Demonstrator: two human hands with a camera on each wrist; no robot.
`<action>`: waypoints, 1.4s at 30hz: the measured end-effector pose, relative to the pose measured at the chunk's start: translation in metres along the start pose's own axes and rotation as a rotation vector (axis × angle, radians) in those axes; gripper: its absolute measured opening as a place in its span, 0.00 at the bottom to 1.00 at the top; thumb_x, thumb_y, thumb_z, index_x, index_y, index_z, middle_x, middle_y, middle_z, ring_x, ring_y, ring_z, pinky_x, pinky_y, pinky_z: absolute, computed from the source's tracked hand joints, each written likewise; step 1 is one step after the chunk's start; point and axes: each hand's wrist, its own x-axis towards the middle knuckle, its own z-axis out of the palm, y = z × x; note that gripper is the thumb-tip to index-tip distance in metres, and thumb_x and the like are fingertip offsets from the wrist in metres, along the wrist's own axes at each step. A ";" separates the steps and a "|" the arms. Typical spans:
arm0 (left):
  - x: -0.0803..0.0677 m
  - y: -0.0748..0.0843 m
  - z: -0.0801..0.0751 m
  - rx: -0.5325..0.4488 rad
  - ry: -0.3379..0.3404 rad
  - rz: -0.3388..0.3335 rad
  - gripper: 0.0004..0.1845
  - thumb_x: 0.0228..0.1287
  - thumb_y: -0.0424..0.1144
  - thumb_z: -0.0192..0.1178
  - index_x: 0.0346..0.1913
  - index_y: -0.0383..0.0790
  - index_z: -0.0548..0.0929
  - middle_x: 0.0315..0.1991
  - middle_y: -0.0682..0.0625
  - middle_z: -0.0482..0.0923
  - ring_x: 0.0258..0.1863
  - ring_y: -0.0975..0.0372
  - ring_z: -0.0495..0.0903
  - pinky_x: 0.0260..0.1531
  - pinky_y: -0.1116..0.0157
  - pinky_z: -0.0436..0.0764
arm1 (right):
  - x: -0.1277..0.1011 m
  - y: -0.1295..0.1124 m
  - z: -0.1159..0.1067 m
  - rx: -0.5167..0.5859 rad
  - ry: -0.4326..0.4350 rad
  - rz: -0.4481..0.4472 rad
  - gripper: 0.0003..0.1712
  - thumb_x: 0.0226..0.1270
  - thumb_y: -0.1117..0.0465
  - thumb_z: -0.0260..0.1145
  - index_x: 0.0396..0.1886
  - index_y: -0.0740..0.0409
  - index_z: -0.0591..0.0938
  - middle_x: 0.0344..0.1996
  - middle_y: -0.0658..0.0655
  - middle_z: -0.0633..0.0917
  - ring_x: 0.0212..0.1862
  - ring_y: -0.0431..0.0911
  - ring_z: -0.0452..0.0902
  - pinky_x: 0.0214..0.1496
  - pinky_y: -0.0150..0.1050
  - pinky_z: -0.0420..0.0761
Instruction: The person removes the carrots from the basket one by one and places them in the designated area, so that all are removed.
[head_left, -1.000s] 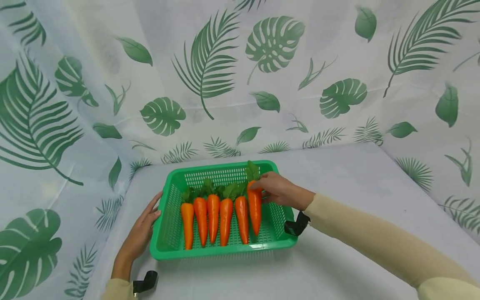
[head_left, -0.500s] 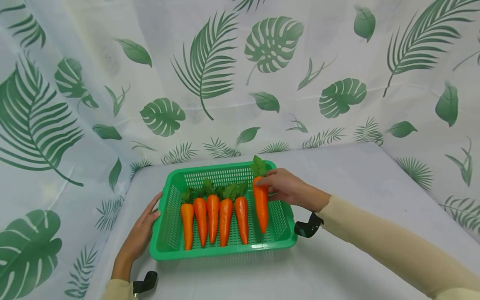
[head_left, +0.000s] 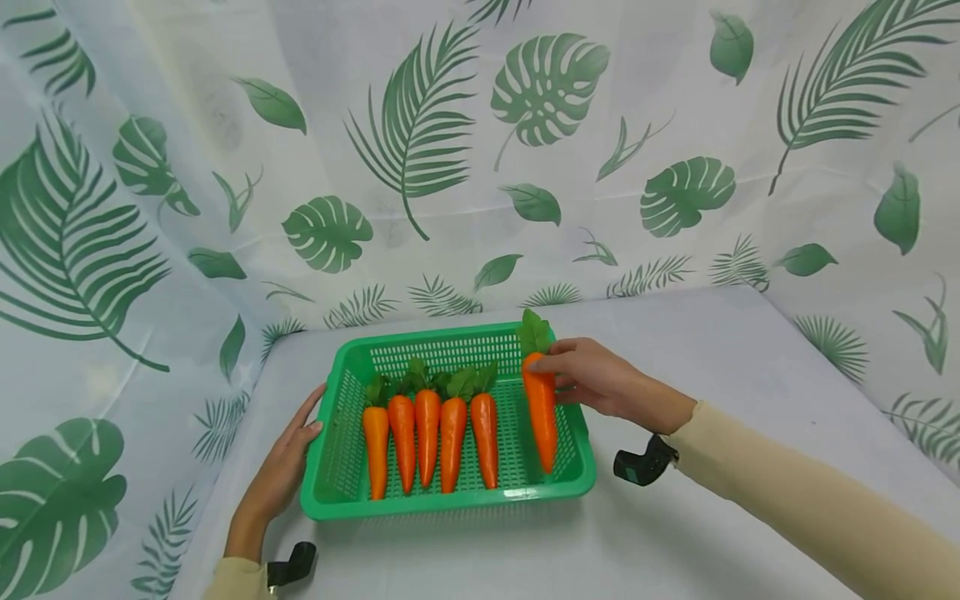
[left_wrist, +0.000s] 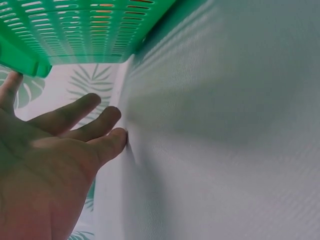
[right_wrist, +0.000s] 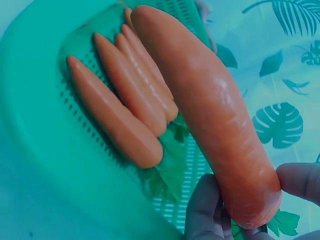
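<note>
My right hand (head_left: 596, 377) pinches a carrot (head_left: 542, 417) near its leafy top, between thumb and fingers. This carrot hangs tip down over the right end of a green plastic basket (head_left: 450, 505). In the right wrist view the held carrot (right_wrist: 210, 100) fills the middle, gripped at its thick end. Several other carrots (head_left: 452, 442) lie side by side in the basket, leaves toward the far wall. My left hand (head_left: 281, 467) touches the basket's left side. Seen from the left wrist, the fingers of this hand (left_wrist: 55, 165) are spread and fairly straight, one fingertip at the rim.
A white-covered table (head_left: 720, 367) carries the basket. Behind and beside it hangs a white curtain (head_left: 480, 108) printed with green leaves. Each wrist wears a small black camera, such as the right wrist camera (head_left: 645, 460).
My right hand has moved right with the carrot, away from the row of carrots toward the basket's right end. The left hand and the basket have stayed in place.
</note>
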 end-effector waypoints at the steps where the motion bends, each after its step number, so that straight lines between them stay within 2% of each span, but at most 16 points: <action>1: 0.000 0.000 0.000 -0.006 -0.007 -0.001 0.32 0.91 0.50 0.38 0.89 0.55 0.47 0.86 0.42 0.44 0.63 0.55 0.70 0.56 0.65 0.74 | -0.002 0.000 -0.002 -0.006 0.004 0.002 0.31 0.80 0.61 0.63 0.71 0.78 0.67 0.55 0.66 0.81 0.49 0.52 0.82 0.57 0.49 0.84; 6: 0.000 0.001 0.000 -0.062 -0.045 -0.007 0.32 0.91 0.50 0.37 0.89 0.57 0.44 0.87 0.44 0.40 0.65 0.55 0.68 0.56 0.66 0.75 | -0.010 0.001 -0.012 -0.018 0.011 0.004 0.33 0.82 0.60 0.62 0.74 0.77 0.65 0.60 0.68 0.79 0.53 0.54 0.81 0.59 0.50 0.83; 12: 0.001 0.002 0.002 -0.079 -0.057 -0.030 0.33 0.90 0.53 0.35 0.89 0.59 0.42 0.88 0.46 0.37 0.70 0.51 0.61 0.58 0.67 0.71 | -0.020 0.002 -0.021 -0.010 0.020 -0.012 0.32 0.82 0.59 0.63 0.73 0.77 0.66 0.59 0.66 0.80 0.52 0.54 0.81 0.59 0.49 0.84; 21: -0.001 0.001 0.000 -0.097 -0.064 -0.032 0.33 0.91 0.52 0.34 0.89 0.58 0.40 0.87 0.43 0.38 0.65 0.56 0.66 0.57 0.64 0.72 | -0.029 0.003 -0.036 0.022 0.039 -0.016 0.31 0.83 0.60 0.61 0.73 0.77 0.66 0.58 0.65 0.81 0.52 0.53 0.82 0.56 0.46 0.85; 27: 0.000 0.002 0.001 -0.098 -0.058 -0.043 0.33 0.91 0.53 0.34 0.89 0.58 0.41 0.86 0.41 0.42 0.62 0.54 0.70 0.54 0.60 0.76 | -0.033 0.007 -0.050 0.032 0.060 -0.035 0.31 0.83 0.60 0.60 0.74 0.77 0.65 0.58 0.64 0.80 0.54 0.53 0.80 0.57 0.45 0.84; 42: 0.001 0.002 0.002 -0.101 -0.054 -0.053 0.33 0.90 0.53 0.34 0.89 0.57 0.41 0.86 0.41 0.41 0.62 0.55 0.69 0.54 0.61 0.75 | -0.031 0.012 -0.086 0.057 0.126 -0.043 0.31 0.84 0.57 0.60 0.73 0.74 0.65 0.55 0.58 0.79 0.56 0.53 0.76 0.57 0.42 0.81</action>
